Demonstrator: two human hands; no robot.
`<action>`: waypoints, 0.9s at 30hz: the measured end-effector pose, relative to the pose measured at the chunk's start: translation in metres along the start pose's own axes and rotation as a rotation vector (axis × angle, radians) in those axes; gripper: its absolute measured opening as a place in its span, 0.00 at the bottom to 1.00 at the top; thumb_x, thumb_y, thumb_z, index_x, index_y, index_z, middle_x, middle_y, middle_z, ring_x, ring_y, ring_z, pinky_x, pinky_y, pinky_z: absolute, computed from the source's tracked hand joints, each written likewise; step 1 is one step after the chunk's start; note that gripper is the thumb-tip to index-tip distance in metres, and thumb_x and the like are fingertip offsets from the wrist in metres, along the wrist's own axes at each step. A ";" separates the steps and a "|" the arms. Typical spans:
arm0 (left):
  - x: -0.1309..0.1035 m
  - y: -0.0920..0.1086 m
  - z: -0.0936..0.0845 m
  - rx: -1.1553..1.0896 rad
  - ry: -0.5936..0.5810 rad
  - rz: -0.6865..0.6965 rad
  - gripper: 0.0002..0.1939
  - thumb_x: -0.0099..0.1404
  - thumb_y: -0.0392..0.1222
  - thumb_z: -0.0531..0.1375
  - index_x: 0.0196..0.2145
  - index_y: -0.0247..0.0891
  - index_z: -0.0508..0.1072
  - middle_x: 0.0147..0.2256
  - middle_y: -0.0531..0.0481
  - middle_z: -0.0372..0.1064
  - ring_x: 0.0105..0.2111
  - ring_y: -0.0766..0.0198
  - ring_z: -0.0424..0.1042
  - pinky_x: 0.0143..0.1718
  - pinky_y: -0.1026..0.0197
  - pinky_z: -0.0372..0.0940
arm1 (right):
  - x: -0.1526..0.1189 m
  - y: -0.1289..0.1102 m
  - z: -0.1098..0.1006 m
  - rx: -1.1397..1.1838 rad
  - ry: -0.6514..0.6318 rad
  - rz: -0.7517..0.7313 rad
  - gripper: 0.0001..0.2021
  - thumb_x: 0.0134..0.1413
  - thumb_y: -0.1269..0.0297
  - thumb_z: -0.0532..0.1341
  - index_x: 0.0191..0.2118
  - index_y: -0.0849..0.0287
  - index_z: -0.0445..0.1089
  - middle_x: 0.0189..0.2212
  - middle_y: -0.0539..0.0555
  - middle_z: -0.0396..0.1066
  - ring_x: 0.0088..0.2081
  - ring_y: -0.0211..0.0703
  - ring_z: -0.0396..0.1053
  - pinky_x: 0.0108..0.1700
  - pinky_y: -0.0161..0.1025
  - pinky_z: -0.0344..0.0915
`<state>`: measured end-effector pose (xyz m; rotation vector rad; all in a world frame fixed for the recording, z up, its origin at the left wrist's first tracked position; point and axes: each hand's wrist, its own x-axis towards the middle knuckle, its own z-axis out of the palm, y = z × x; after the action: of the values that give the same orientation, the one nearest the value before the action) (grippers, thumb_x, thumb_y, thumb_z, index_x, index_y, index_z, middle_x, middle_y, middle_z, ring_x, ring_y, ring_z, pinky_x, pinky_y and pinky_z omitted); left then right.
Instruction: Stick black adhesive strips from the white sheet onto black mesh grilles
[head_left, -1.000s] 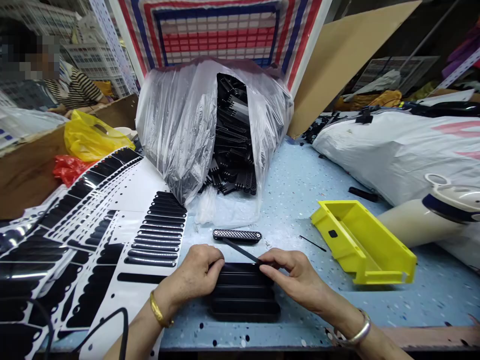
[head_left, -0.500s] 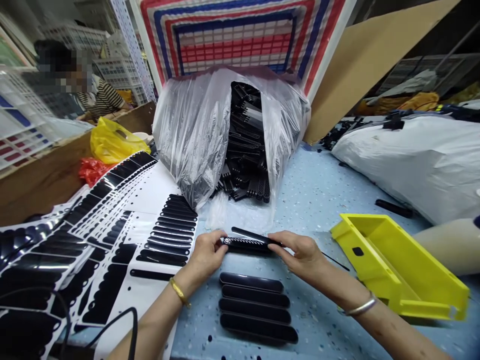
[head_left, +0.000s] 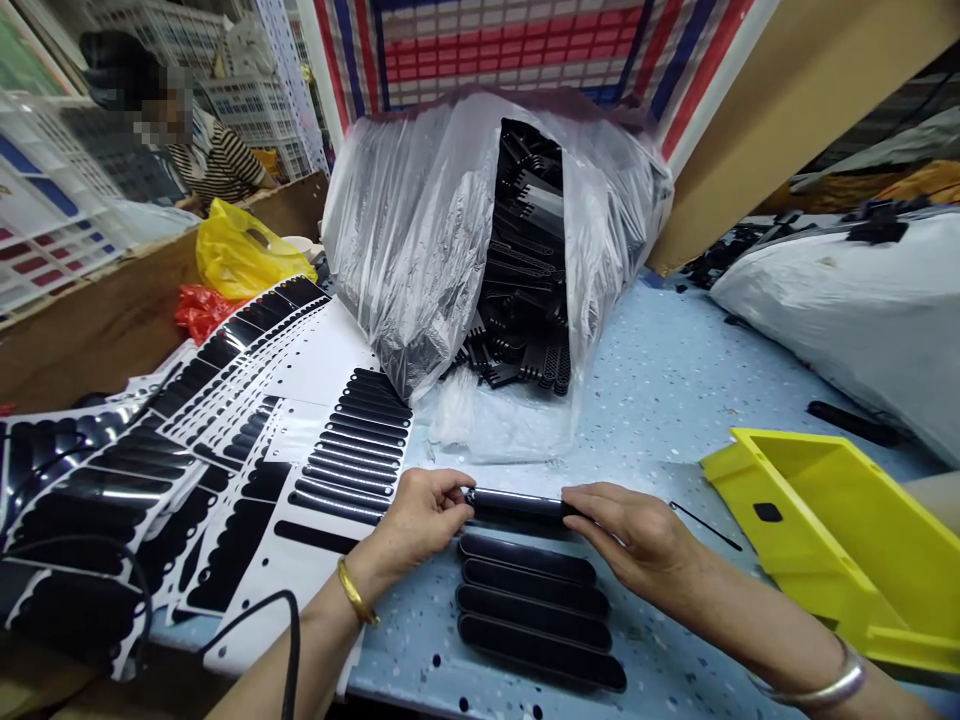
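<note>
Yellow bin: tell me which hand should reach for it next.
Right, I'd judge. The right hand is nearer the yellow bin; the left hand is at the far end of the black piece. Both hands hold that piece, so the right would likely have to let go first.

We are in a small workshop: on the speckled light-blue desk (head_left: 637, 370), we see a clear plastic sack (head_left: 420, 230) of black plastic parts (head_left: 525, 270), white sheets of black stickers (head_left: 360, 440), and stacked white plastic crates (head_left: 247, 110) behind.
</note>
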<state>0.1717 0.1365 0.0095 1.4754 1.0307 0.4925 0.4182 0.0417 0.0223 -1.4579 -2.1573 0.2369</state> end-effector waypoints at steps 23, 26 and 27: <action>0.000 0.002 0.000 -0.017 -0.001 -0.011 0.14 0.54 0.35 0.59 0.38 0.31 0.77 0.22 0.55 0.65 0.21 0.70 0.69 0.20 0.70 0.61 | 0.004 -0.004 0.006 -0.061 -0.075 0.010 0.11 0.64 0.69 0.52 0.34 0.60 0.71 0.32 0.58 0.72 0.32 0.43 0.70 0.35 0.39 0.67; 0.000 0.003 0.000 -0.033 0.004 -0.027 0.13 0.53 0.35 0.60 0.38 0.31 0.77 0.22 0.55 0.65 0.21 0.70 0.68 0.20 0.70 0.61 | 0.005 -0.006 0.005 -0.059 -0.084 0.019 0.11 0.64 0.70 0.52 0.35 0.60 0.71 0.32 0.58 0.71 0.32 0.43 0.69 0.35 0.39 0.65; -0.001 0.004 0.000 -0.035 0.003 -0.029 0.13 0.53 0.35 0.60 0.38 0.31 0.77 0.22 0.55 0.65 0.21 0.70 0.68 0.20 0.70 0.61 | 0.006 -0.007 0.005 -0.059 -0.093 0.018 0.11 0.64 0.70 0.53 0.34 0.60 0.71 0.31 0.57 0.71 0.31 0.43 0.69 0.34 0.39 0.65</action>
<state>0.1726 0.1364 0.0132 1.4270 1.0392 0.4896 0.4088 0.0448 0.0229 -1.5273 -2.2436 0.2538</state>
